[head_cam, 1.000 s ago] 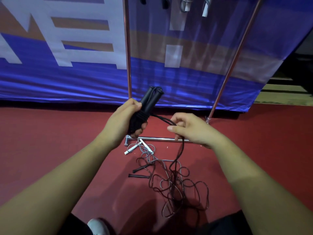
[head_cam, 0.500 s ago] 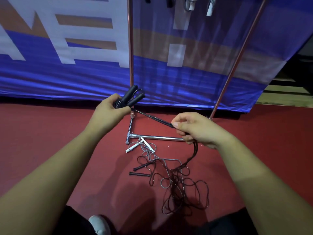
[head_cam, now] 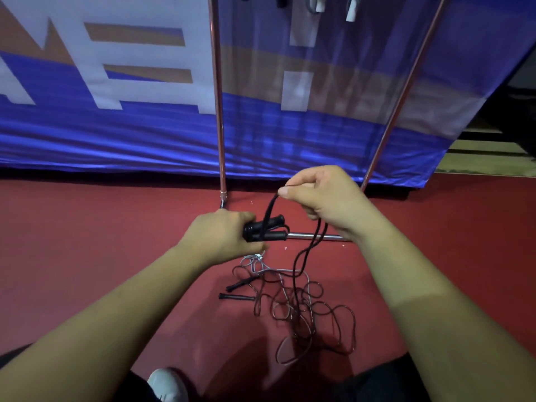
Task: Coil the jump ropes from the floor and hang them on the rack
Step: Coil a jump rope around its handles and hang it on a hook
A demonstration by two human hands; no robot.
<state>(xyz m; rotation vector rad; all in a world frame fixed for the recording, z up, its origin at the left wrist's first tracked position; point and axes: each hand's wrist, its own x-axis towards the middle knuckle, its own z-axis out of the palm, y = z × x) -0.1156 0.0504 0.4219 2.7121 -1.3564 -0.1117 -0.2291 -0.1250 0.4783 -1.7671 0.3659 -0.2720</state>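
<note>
While the paired black handles [head_cam: 271, 230] are clenched in the left hand [head_cam: 220, 236], the black cord [head_cam: 269, 210] is pinched by the right hand [head_cam: 327, 203] just above them; its slack is seen trailing into the tangle of ropes [head_cam: 293, 303] on the red floor [head_cam: 87, 242], before the rack [head_cam: 218, 111]. Cord judged light, limp, springy, prone to snagging; handles rigid, best gripped together; cord best fed between thumb and forefinger near the wrap.

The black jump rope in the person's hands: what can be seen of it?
The black jump rope has two matte handles side by side, pointing right, gripped by the left hand. Its thin cord runs up to the right hand, which pinches it, then hangs down into the tangle on the red floor.
</note>
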